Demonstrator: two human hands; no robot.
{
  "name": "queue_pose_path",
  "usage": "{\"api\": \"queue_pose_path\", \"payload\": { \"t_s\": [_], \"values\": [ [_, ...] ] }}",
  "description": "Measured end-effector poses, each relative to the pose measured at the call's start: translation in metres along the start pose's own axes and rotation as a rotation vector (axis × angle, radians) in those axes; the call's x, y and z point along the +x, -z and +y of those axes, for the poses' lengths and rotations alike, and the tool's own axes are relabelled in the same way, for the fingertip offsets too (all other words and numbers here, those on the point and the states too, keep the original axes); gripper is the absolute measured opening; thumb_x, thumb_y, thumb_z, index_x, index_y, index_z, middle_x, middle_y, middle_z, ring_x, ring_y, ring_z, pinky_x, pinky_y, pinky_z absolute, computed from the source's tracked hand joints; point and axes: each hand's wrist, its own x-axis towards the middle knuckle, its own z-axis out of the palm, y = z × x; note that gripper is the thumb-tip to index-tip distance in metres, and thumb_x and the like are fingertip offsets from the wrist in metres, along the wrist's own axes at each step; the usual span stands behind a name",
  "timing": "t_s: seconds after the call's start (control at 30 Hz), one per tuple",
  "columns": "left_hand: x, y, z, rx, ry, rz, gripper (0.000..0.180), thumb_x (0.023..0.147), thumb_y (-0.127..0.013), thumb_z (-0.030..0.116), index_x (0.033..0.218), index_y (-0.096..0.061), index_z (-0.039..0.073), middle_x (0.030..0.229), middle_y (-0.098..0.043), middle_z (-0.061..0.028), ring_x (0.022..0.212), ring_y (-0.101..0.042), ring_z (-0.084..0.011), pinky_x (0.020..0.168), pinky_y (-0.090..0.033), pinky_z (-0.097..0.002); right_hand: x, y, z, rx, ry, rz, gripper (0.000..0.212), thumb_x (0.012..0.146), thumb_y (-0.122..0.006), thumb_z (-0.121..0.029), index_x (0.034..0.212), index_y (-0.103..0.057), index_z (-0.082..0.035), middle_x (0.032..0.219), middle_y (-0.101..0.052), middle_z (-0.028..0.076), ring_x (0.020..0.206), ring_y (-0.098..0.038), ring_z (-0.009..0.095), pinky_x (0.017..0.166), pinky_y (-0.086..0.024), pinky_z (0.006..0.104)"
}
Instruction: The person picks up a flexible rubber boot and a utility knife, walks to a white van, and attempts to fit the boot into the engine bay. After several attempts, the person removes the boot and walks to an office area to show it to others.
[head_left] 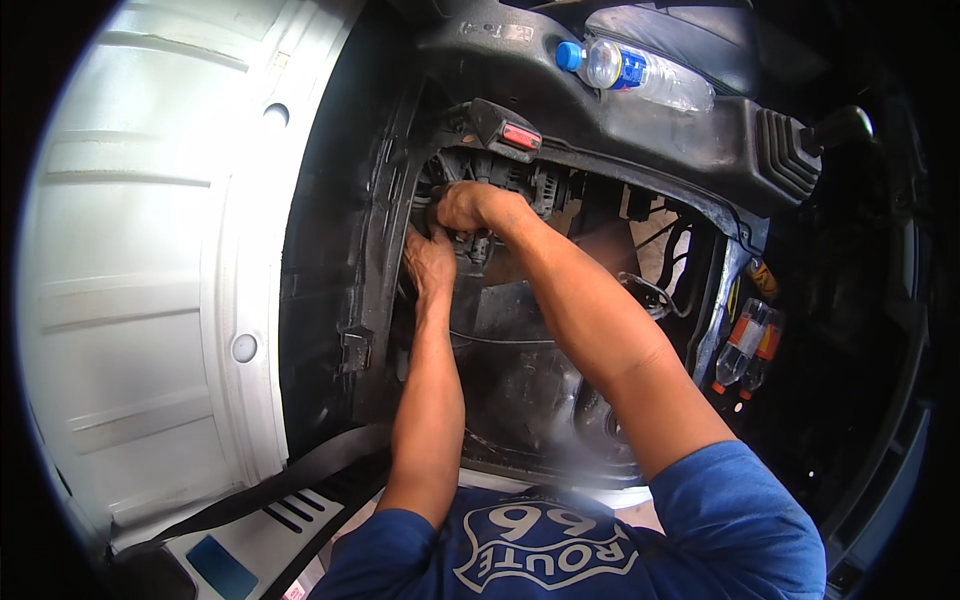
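Both arms reach into an open engine compartment in a vehicle cab floor. My right hand (468, 207) is closed with its fingers curled down among dark engine parts at the far left of the opening; whatever it grips is hidden. Just below and nearer me, my left hand (431, 262) lies against the compartment's left side, its fingertips reaching toward the same spot and mostly out of sight. Right of my right hand sits a finned metal engine part (546, 190). A thin dark cable (510, 341) crosses the compartment under my forearms.
A seat belt buckle with a red button (520, 137) stands at the opening's far edge. Beyond it, a clear bottle with a blue cap (650, 76) lies on the black console. Two red-capped bottles (742, 345) lie at right, below the gear lever boot (785, 155). A white panel (130, 260) fills the left.
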Motion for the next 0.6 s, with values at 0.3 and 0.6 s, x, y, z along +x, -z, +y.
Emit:
{"api": "queue_pose_path", "payload": {
  "t_s": [0.3,0.6],
  "values": [
    [0.016,0.007,0.018,-0.126,0.294,-0.155,0.106,0.096,-0.032,0.082,0.149,-0.046,-0.008,0.151,-0.047,-0.035,0.142,-0.043,-0.0489,0.118,-0.034,-0.0479,-0.025,0.027,-0.016,0.089,-0.067,0.007,0.031,0.09,-0.068,-0.02,0.11,-0.074,0.004,0.114,-0.074,0.023,0.097,-0.074,0.036,0.086,-0.061,0.04],
    [0.011,0.003,0.012,-0.164,0.007,-0.076,0.082,0.101,-0.056,0.056,0.153,-0.041,-0.006,0.155,-0.043,-0.0322,0.145,-0.041,-0.0452,0.12,-0.034,-0.0469,-0.059,0.011,-0.045,0.528,-0.526,0.331,0.059,0.107,-0.035,-0.044,0.156,-0.045,-0.013,0.124,-0.068,0.028,0.116,-0.066,0.045,0.099,-0.055,0.0487]
  ]
}}
